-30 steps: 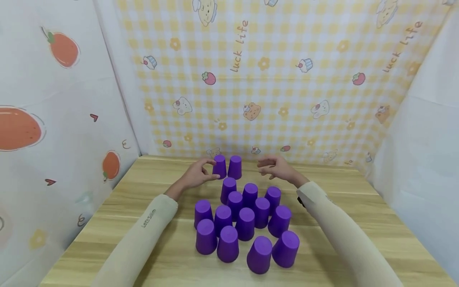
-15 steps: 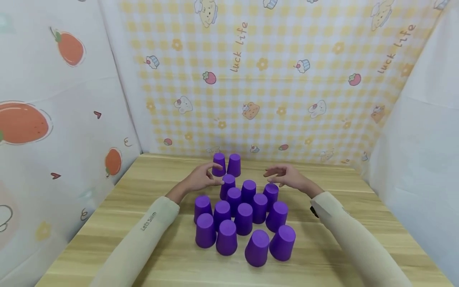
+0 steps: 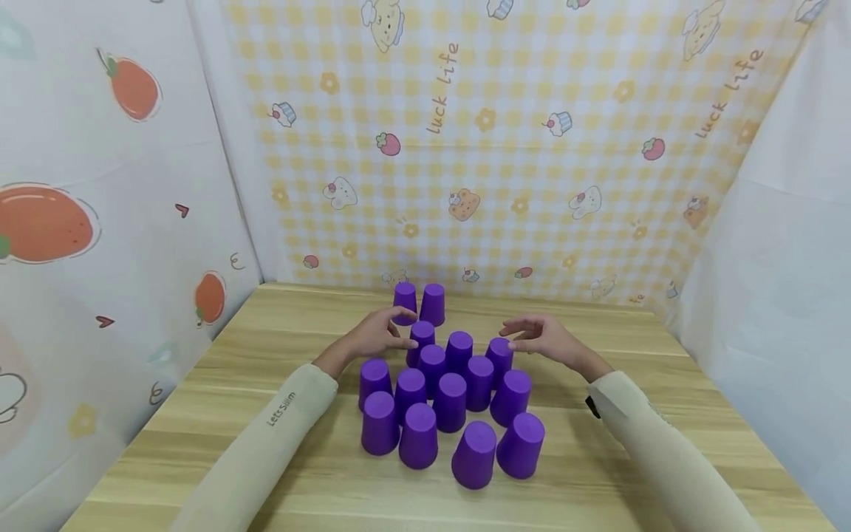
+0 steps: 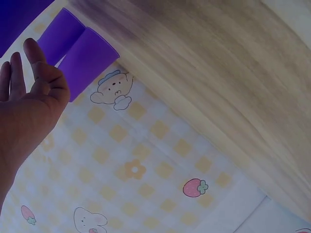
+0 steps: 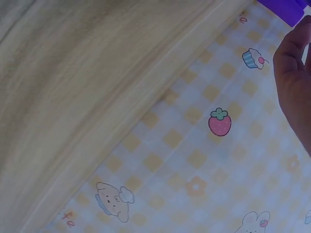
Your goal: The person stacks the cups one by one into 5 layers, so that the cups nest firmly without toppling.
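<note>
Several purple cups stand upside down on the table in the head view. My left hand [image 3: 372, 336] has its thumb and forefinger spread at the left side of one cup [image 3: 421, 342]; whether they touch it I cannot tell. Behind it stand two more cups, a left one [image 3: 405, 301] and a right one [image 3: 433, 304], also seen past the left hand [image 4: 36, 97] in the left wrist view. My right hand [image 3: 548, 341] is spread by the group's back right cup [image 3: 500, 358], thumb tip close to its top. The right wrist view catches only a corner of a purple cup [image 5: 286, 8].
The other cups stand close together towards me, with a pair [image 3: 475, 454] at the front right. The wooden table [image 3: 319, 480] meets a yellow checked cloth [image 3: 492, 162] at the back. White cloths hang at the left [image 3: 133, 222] and right [image 3: 764, 258].
My left hand has come from the back left cup down to the cup in front of it. The right hand has moved right and nearer to me. The cups stand as before.
</note>
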`<state>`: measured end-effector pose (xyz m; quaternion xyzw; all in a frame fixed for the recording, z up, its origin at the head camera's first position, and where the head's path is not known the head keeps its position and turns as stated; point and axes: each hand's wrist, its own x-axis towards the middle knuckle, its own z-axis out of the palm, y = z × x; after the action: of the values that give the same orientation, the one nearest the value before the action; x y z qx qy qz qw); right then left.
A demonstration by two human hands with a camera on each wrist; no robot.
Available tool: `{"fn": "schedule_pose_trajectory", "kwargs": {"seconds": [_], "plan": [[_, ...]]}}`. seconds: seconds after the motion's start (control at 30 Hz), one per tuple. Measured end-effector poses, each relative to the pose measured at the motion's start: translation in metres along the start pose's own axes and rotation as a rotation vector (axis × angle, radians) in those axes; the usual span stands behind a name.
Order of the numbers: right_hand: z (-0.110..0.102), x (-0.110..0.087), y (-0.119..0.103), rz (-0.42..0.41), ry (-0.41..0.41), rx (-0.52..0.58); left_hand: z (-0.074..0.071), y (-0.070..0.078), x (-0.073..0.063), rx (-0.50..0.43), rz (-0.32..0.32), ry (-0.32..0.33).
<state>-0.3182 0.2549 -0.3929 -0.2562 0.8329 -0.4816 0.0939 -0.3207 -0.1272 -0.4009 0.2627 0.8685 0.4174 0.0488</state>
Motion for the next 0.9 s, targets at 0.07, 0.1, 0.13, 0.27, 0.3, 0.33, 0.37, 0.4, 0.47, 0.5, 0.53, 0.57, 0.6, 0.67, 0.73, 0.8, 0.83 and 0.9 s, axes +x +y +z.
{"fn": "schedule_pose_trajectory", "kwargs": {"seconds": [0.07,0.1,0.13,0.27,0.3,0.33,0.37,0.4,0.47,0.5,0.53,0.57,0.6,0.67,0.73,0.8,0.83,0.9], "plan": [[-0.001,-0.001,0.003,-0.002,-0.010,0.012,0.000,0.001,0.000,0.001,-0.003,0.001],[-0.001,-0.002,0.004,-0.004,-0.019,0.026,0.001,0.001,0.001,0.002,-0.003,0.001],[-0.002,-0.003,0.006,-0.011,-0.032,0.037,0.001,0.001,0.001,0.006,-0.003,-0.001],[-0.003,-0.006,0.010,-0.025,-0.120,0.080,0.003,0.001,0.004,0.015,0.002,-0.011],[-0.003,-0.006,0.011,-0.029,-0.145,0.085,0.003,0.001,0.004,0.013,0.000,-0.010],[-0.003,-0.007,0.012,-0.033,-0.167,0.086,0.004,0.001,0.005,0.011,0.000,-0.011],[-0.002,-0.007,0.012,-0.034,-0.184,0.089,0.004,0.001,0.005,0.009,-0.003,-0.011],[-0.002,-0.006,0.013,-0.038,-0.198,0.092,0.004,0.000,0.005,0.013,-0.002,-0.010],[0.000,-0.005,0.015,-0.045,-0.202,0.088,0.005,0.000,0.006,0.016,-0.004,-0.006],[0.001,-0.005,0.016,-0.048,-0.198,0.086,0.005,0.000,0.007,0.019,-0.005,-0.003],[0.002,-0.004,0.016,-0.048,-0.191,0.082,0.005,0.000,0.007,0.022,-0.002,-0.002],[0.003,-0.003,0.017,-0.049,-0.182,0.080,0.005,0.000,0.008,0.028,0.002,0.000],[0.003,-0.003,0.017,-0.049,-0.175,0.076,0.006,0.000,0.008,0.032,0.005,0.001],[0.005,-0.002,0.017,-0.054,-0.166,0.073,0.006,0.000,0.010,0.031,0.006,0.005],[0.006,-0.001,0.018,-0.059,-0.156,0.066,0.006,0.000,0.011,0.028,0.012,0.010],[0.006,0.000,0.020,-0.066,-0.145,0.064,0.007,-0.001,0.012,0.026,0.017,0.014],[0.007,0.001,0.020,-0.069,-0.145,0.067,0.007,-0.001,0.012,0.026,0.019,0.017],[0.009,0.002,0.021,-0.069,-0.144,0.072,0.008,-0.002,0.010,0.028,0.018,0.022]]}}
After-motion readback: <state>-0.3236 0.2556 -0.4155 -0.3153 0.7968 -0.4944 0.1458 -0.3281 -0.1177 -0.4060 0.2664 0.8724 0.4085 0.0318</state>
